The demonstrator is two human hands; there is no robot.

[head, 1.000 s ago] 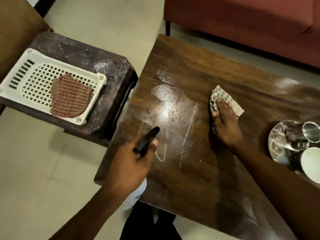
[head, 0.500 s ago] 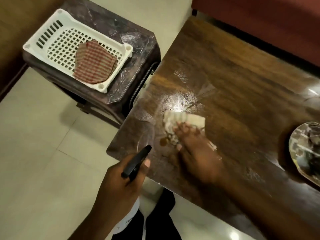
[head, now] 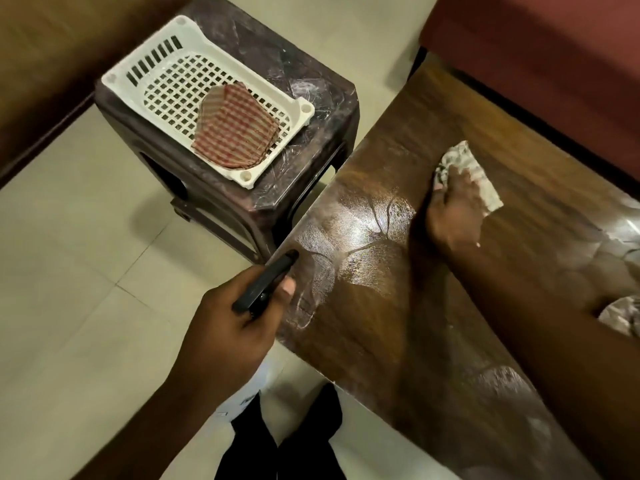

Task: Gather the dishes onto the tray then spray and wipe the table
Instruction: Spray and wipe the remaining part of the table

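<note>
My right hand (head: 453, 206) presses a white checked cloth (head: 485, 183) flat on the dark wooden table (head: 381, 341), toward its far side. Wet streaks shine on the wood to the left of that hand. At the table's left edge my left hand (head: 228, 327) grips a spray bottle (head: 263, 285) by its black trigger head; the white body shows below my wrist. A sliver of the shiny metal tray (head: 620, 317) peeks out behind my right forearm at the right edge. The dishes on it are hidden.
A white plastic basket (head: 145, 64) holding a folded red checked cloth (head: 232, 129) rests on a dark stool (head: 311, 98) left of the table. A red sofa (head: 536, 46) runs along the far side. My legs (head: 284, 445) stand on the tiled floor.
My right hand has swept the cloth from the near left part of the table away to the far side. The view shifted, so the tray has almost left the frame.
</note>
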